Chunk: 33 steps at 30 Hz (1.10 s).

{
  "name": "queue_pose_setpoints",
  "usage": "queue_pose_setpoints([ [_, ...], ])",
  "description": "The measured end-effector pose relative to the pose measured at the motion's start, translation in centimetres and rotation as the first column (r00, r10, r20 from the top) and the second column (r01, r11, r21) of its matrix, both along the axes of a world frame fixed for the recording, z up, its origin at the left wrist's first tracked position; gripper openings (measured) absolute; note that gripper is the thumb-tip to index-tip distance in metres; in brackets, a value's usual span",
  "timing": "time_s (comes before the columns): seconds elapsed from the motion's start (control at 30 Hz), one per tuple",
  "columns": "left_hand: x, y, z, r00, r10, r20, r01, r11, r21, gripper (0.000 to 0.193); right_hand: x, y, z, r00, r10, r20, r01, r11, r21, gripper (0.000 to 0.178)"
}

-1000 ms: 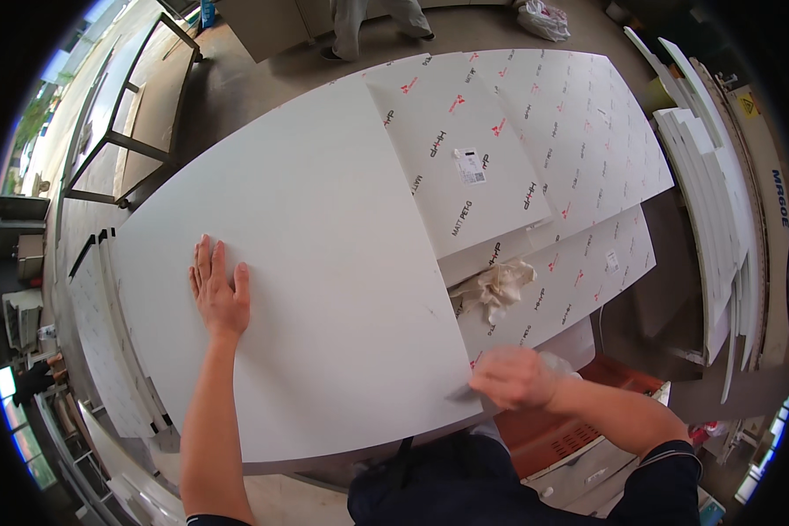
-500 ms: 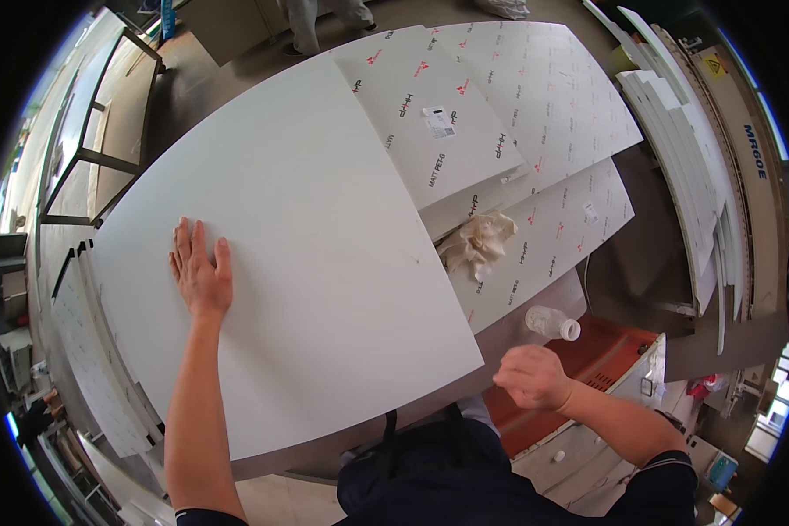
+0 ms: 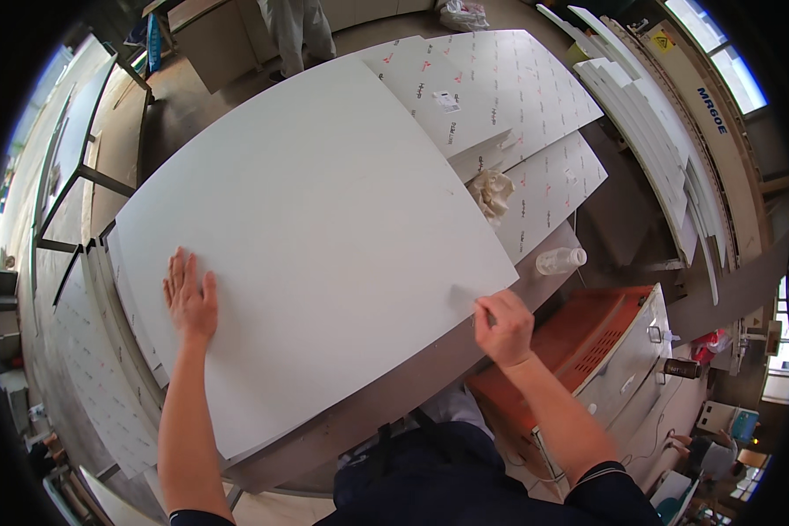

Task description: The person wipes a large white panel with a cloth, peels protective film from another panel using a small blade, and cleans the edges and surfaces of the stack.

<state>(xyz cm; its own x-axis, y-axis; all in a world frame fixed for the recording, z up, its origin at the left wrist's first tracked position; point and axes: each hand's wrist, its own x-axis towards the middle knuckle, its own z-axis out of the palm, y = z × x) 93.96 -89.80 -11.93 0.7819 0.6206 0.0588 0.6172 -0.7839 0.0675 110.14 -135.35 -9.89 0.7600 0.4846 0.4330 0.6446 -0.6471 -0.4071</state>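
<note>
A large plain white panel [image 3: 324, 202] lies in front of me across the work surface. My left hand [image 3: 191, 302] rests flat on its left part, fingers stretched out. At the panel's near right corner, my right hand [image 3: 504, 329] is closed, its fingertips by the edge; what it pinches, if anything, I cannot make out. A faint smear or shadow shows on the white surface just beside those fingers. Beyond the panel's right edge lies a crumpled cream cloth [image 3: 492, 195]. Near the right hand, a clear plastic bottle [image 3: 559, 260] lies on its side, its mouth to the right.
Printed white sheets [image 3: 543, 188] lie stacked under and beyond the panel. An orange-topped cabinet [image 3: 579, 342] stands at the near right. Long white boards [image 3: 644, 149] lean on the right; more boards [image 3: 105, 368] stand on the left. A person's legs [image 3: 296, 35] show at the far side.
My right hand has moved left and up to the panel's near right corner, still closed. The left hand stays flat on the panel. The view has shifted, and the panel appears turned slightly.
</note>
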Motion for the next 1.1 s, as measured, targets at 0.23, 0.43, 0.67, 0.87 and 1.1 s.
queue_pose_setpoints([
  [0.23, -7.8, 3.9, 0.1, 0.984, 0.178, 0.002, -0.178, 0.984, -0.021, 0.053, -6.5, 5.1, 0.9, 0.979, 0.165, -0.117, -0.168, 0.986, -0.017, 0.011],
  [0.43, -8.6, 4.2, -0.1, 0.987, 0.115, 0.113, -0.105, 0.990, -0.096, 0.053, 1.3, -0.9, -0.1, 0.971, -0.235, 0.047, 0.237, 0.971, -0.043, 0.010],
  [0.67, -17.8, -0.9, -0.4, 0.868, 0.192, 0.459, -0.049, 0.951, -0.304, 0.048, -10.3, 7.6, -0.3, 0.994, 0.014, -0.104, -0.006, 0.997, 0.073, 0.010],
  [0.87, -29.4, -5.5, -1.8, 0.591, 0.712, 0.378, 0.142, 0.370, -0.918, 0.032, -22.9, 17.6, 0.0, 0.967, 0.222, -0.123, -0.210, 0.972, 0.105, 0.011],
  [1.1, -38.6, -8.7, -3.5, 0.719, 0.674, 0.168, -0.007, 0.249, -0.969, 0.026, -37.0, 27.2, 0.1, 0.857, 0.463, -0.226, -0.453, 0.886, 0.098, 0.009],
])
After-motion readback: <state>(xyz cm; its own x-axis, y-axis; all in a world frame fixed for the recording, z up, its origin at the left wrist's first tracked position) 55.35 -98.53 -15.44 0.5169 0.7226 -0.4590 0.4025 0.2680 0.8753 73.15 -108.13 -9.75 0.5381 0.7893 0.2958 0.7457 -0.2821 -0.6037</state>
